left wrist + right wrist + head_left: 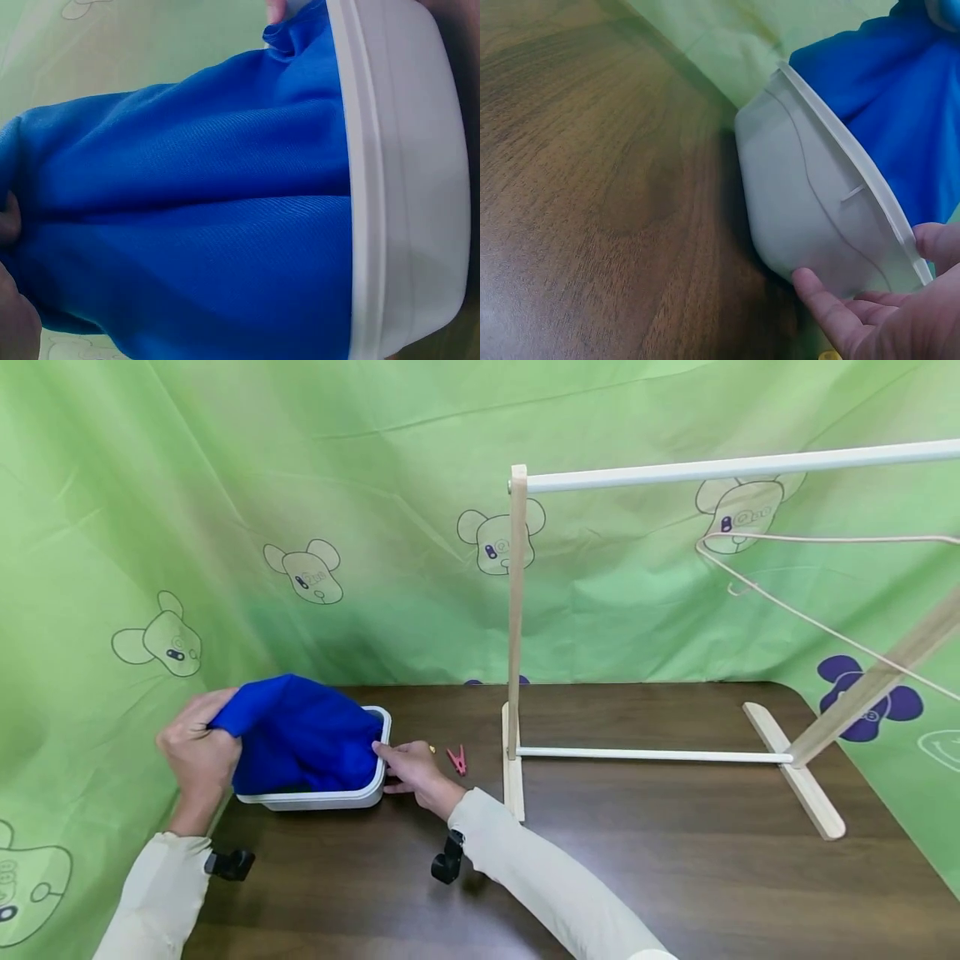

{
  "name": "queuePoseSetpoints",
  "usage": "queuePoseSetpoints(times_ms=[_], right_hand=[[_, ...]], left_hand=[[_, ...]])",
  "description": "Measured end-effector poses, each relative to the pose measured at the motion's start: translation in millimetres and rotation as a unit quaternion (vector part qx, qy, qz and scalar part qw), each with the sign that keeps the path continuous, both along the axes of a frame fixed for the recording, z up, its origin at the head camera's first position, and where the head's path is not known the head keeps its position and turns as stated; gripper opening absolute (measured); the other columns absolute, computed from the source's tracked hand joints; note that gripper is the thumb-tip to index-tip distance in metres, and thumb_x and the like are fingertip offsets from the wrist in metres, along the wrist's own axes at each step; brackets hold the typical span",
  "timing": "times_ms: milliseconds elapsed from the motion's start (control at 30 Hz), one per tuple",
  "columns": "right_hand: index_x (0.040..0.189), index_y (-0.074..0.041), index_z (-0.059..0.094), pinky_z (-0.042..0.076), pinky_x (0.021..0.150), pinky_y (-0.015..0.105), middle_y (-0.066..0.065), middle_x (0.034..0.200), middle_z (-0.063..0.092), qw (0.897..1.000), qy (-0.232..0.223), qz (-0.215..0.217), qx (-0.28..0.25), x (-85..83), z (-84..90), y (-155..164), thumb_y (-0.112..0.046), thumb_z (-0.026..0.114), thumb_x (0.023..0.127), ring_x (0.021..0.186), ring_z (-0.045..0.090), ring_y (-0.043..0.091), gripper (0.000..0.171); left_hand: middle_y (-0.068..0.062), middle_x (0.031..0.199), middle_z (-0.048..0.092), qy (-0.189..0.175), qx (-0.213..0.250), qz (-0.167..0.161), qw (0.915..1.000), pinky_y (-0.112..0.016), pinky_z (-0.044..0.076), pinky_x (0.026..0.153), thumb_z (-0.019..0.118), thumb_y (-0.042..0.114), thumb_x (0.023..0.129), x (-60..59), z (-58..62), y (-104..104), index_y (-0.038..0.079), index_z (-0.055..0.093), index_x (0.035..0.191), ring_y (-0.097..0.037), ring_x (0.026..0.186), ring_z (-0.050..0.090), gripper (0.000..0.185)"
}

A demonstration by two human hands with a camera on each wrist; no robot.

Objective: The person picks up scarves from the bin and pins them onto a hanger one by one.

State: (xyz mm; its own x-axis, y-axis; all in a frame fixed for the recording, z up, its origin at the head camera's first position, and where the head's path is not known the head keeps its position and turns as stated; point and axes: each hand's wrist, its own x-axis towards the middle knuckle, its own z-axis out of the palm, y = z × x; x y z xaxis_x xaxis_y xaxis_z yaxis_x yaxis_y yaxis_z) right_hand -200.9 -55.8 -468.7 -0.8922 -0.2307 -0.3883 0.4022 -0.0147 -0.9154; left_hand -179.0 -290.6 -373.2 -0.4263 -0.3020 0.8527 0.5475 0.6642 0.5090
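A blue cloth rises in folds out of a white plastic basin at the left of the table. My left hand grips the cloth's upper left end and holds it raised above the rim. At the basin's right end, my right hand pinches the wall, thumb over the rim against the cloth side and fingers along the outside. In the left wrist view the cloth stretches from the hand down behind the basin's rim. The cloth's lower part is hidden inside the basin.
A red clothespin lies just right of my right hand, with a small yellow item by the fingers. A wooden rack with a white top rail stands on the right. A thin pink hanger is at its right side. Green curtains surround the table.
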Motion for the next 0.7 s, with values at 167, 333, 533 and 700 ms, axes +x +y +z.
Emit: queuePoseSetpoints(times_ms=[167,333,533,700], right_hand=[[0.122,0.009,0.065,0.063,0.08,0.043,0.015,0.109,0.068,1.0,0.001,0.0,0.003,-0.6,1.5,0,-0.032,0.067,0.099,0.091,0.065,0.021,0.047],[0.127,0.01,0.063,0.063,0.078,0.041,0.017,0.112,0.069,1.0,0.006,-0.007,0.008,-0.5,1.7,-1,-0.034,0.066,0.099,0.093,0.066,0.022,0.052],[0.126,0.01,0.063,0.064,0.077,0.039,0.016,0.11,0.07,1.0,0.012,-0.016,0.008,1.3,-0.7,-4,-0.033,0.066,0.099,0.09,0.066,0.02,0.051],[0.123,0.01,0.064,0.063,0.077,0.041,0.015,0.106,0.07,1.0,0.015,-0.02,0.001,1.7,-1.9,-5,-0.032,0.066,0.099,0.087,0.066,0.019,0.049]], left_hand=[[0.017,0.093,0.073,0.011,0.015,-0.007,0.9998,-0.01,0.05,0.089,0.075,-0.008,0.079,-1.5,10.8,-1,-0.006,0.079,0.088,0.013,0.091,0.066,0.01],[0.018,0.093,0.074,0.02,0.023,-0.008,0.9995,-0.011,0.05,0.089,0.075,-0.007,0.08,-2.1,19.6,-4,-0.008,0.079,0.088,0.011,0.09,0.067,0.01],[0.028,0.092,0.07,0.03,0.027,-0.008,0.9991,-0.011,0.05,0.087,0.074,-0.004,0.081,1.7,30.8,-5,-0.008,0.079,0.089,0.011,0.088,0.067,0.01],[0.013,0.092,0.077,0.049,0.043,-0.006,0.9979,-0.012,0.051,0.087,0.074,-0.004,0.08,7.3,43.6,-2,-0.01,0.078,0.088,0.009,0.088,0.068,0.01]])
